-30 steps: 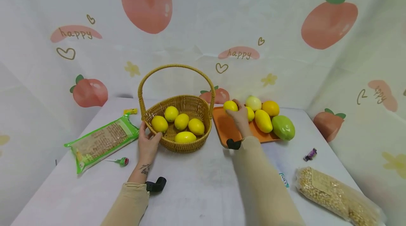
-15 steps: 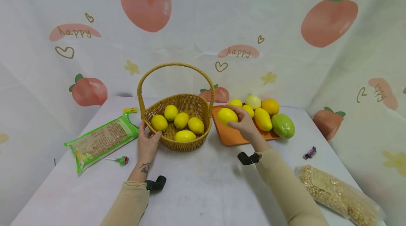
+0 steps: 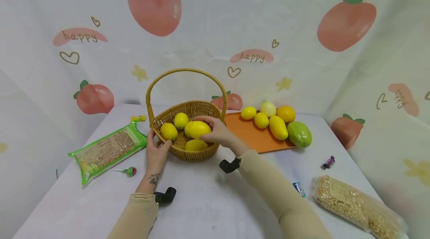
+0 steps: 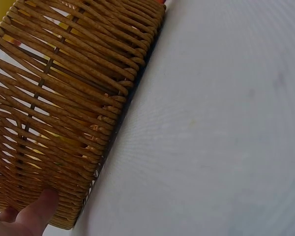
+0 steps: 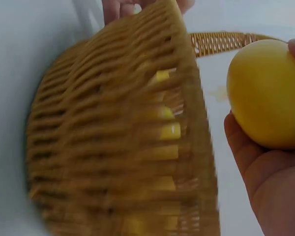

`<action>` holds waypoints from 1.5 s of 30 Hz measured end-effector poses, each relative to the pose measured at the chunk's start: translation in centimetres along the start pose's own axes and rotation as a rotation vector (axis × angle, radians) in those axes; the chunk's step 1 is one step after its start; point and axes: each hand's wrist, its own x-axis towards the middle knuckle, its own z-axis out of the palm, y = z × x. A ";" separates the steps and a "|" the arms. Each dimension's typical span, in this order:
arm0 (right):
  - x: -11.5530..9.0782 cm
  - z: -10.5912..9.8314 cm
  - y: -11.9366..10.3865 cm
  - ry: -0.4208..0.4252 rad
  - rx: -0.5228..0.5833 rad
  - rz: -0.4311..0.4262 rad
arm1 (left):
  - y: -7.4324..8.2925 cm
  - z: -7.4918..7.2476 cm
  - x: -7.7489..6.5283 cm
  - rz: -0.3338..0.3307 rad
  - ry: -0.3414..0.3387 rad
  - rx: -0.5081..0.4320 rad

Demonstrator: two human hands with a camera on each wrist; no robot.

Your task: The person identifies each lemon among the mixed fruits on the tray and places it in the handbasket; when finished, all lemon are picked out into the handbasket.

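My right hand (image 3: 220, 134) holds a yellow lemon (image 3: 200, 130) over the wicker basket (image 3: 193, 156), thumb and fingers on either side of it. In the right wrist view the lemon (image 5: 268, 96) is above the level of the basket rim (image 5: 199, 123). Several lemons lie inside the basket, among them one lemon (image 3: 168, 131) at the left and another lemon (image 3: 181, 120) behind; the held fruit hides part of the rest. My left hand (image 3: 157, 157) grips the basket at its left front, thumb at the rim. In the left wrist view, a finger (image 4: 42, 211) presses the woven wall.
An orange tray (image 3: 240, 134) right of the basket bears lemons, a mango (image 3: 278, 127), an orange (image 3: 286, 113) and a green papaya-like fruit (image 3: 300, 134). Left are a green-edged noodle packet (image 3: 109, 149) and lollipop (image 3: 130, 171); front right, a bag of beans (image 3: 356, 205).
My right hand has picked the lemon up from the tray and carried it left to over the basket. The left hand stays at the basket.
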 end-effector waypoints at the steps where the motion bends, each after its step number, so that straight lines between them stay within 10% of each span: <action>1: 0.4 0.4 -0.2 -0.003 -0.018 -0.007 | 0.0 0.0 0.0 0.000 0.000 -0.003; 15: -0.6 -0.4 -1.5 0.141 0.247 -0.174 | 0.0 -0.1 0.0 -0.015 -0.010 0.007; 24: -3.7 -6.4 0.2 0.569 0.352 -0.227 | 0.1 -0.1 0.1 -0.001 -0.005 -0.003; 33: -3.9 -11.7 4.9 1.043 0.306 -0.075 | 0.1 -0.1 -0.1 -0.012 -0.012 0.012; 45: -3.5 -13.1 8.6 1.090 0.186 0.183 | 0.0 0.0 -0.2 0.007 -0.008 0.019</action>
